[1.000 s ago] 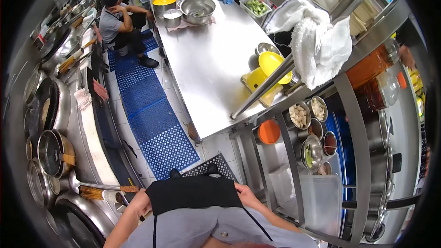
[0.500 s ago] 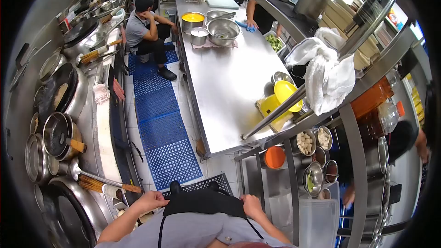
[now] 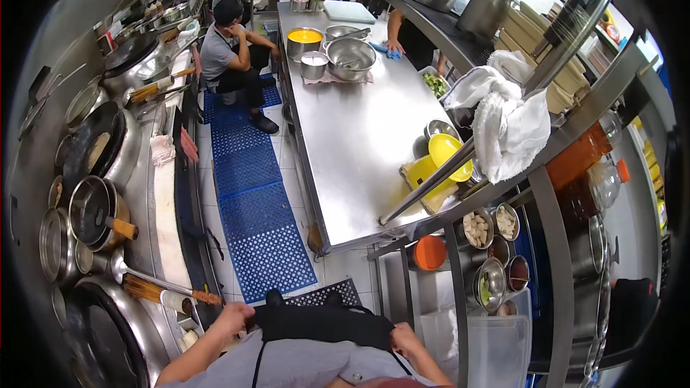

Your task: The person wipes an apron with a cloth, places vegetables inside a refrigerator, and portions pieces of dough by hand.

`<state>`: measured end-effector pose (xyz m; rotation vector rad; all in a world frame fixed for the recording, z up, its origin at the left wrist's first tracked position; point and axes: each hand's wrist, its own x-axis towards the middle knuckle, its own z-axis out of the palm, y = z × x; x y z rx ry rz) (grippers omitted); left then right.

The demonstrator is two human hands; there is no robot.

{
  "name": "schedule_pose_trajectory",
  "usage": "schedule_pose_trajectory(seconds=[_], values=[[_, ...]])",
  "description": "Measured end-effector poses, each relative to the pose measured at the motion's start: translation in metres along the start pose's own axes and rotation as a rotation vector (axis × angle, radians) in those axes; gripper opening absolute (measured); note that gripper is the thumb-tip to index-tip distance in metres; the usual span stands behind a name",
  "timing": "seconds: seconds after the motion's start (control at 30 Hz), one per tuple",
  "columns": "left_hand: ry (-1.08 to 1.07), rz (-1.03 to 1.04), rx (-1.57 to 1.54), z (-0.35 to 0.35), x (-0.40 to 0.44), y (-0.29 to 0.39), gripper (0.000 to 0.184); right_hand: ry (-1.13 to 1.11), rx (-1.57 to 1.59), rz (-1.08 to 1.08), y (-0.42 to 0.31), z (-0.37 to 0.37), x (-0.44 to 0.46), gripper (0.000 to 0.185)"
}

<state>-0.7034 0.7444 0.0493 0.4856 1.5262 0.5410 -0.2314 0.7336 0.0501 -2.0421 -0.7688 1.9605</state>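
Observation:
A black apron [image 3: 316, 324] lies across the front of my grey shirt at the bottom of the view. My left hand [image 3: 234, 318] is closed at the apron's left edge, with cloth between its fingers. At the opposite edge, my right hand [image 3: 406, 339] is closed on the black cloth too. Both hands are at waist height. A ladle [image 3: 169, 284] with a wooden handle end lies beside my left hand. A metal rack [image 3: 463, 309] stands to the right of my right hand.
A steel table [image 3: 359, 144] holds bowls, pots and a yellow bowl [image 3: 449, 156]. A seated person [image 3: 228, 54] is beside the blue mat [image 3: 251, 201]. Woks and pans [image 3: 100, 215] line the left. A white towel [image 3: 507, 118] hangs from a rail. Another person's hand holds a blue cloth [image 3: 388, 51].
The view has tilted up and shifted. The apron's top edge is lower and folded narrower between my hands. A person at the far right has moved down, mostly behind the rack.

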Motion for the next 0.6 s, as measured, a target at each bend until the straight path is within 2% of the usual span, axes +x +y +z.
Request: schedule_pose_trajectory(seconds=[0.07, 0.1, 0.2, 0.23, 0.27, 0.33, 0.37, 0.4, 0.43, 0.47, 0.5, 0.53, 0.6], values=[[-0.093, -0.011, -0.6, -0.003, -0.02, 0.038, 0.019, 0.096, 0.163, -0.083, 0.009, 0.01, 0.007, 0.024], [-0.177, -0.013, -0.741, -0.003, -0.029, 0.054, 0.016, 0.096, 0.178, -0.112, -0.005, 0.019, -0.007, 0.03], [-0.558, -0.029, -0.543, -0.027, -0.015, 0.026, 0.011, 0.035, 0.352, -0.007, 0.012, 0.021, 0.008, 0.036], [-0.507, 0.007, -0.325, -0.045, 0.016, -0.004, 0.008, 0.039, 0.428, 0.011, 0.017, 0.019, 0.014, 0.038], [-0.34, 0.021, 0.011, -0.021, -0.007, 0.024, 0.003, 0.046, 0.504, 0.028, 0.023, 0.017, 0.02, 0.04], [-0.34, 0.348, 0.408, -0.014, 0.023, 0.004, 0.012, -0.034, 0.749, 0.006, 0.015, 0.005, 0.03, 0.04], [-0.343, 0.237, 0.486, -0.01, 0.034, 0.009, 0.019, -0.263, 0.968, -0.129, -0.029, 0.006, -0.014, 0.041], [-0.332, 0.12, 0.558, -0.001, 0.03, 0.025, 0.025, -0.754, 1.142, -0.408, -0.041, -0.002, -0.028, 0.047], [-0.333, -0.049, 0.604, 0.011, 0.024, 0.04, 0.039, -0.634, 1.21, -0.446, -0.03, 0.002, -0.022, 0.042], [-0.291, -0.066, 0.57, 0.018, 0.024, 0.042, 0.042, -0.516, 1.273, -0.482, -0.009, 0.01, -0.006, 0.038], [-0.248, -0.083, 0.535, 0.021, 0.025, 0.043, 0.045, -0.292, 1.111, -0.422, 0.012, 0.022, 0.022, 0.026], [-0.255, -0.054, 0.563, 0.019, 0.031, 0.041, 0.044, 0.097, 0.794, -0.313, 0.036, 0.038, 0.046, 0.031], [-0.264, -0.007, 0.604, 0.017, 0.042, 0.048, 0.044, 0.037, 0.473, -0.657, 0.121, 0.044, 0.117, 0.01]])
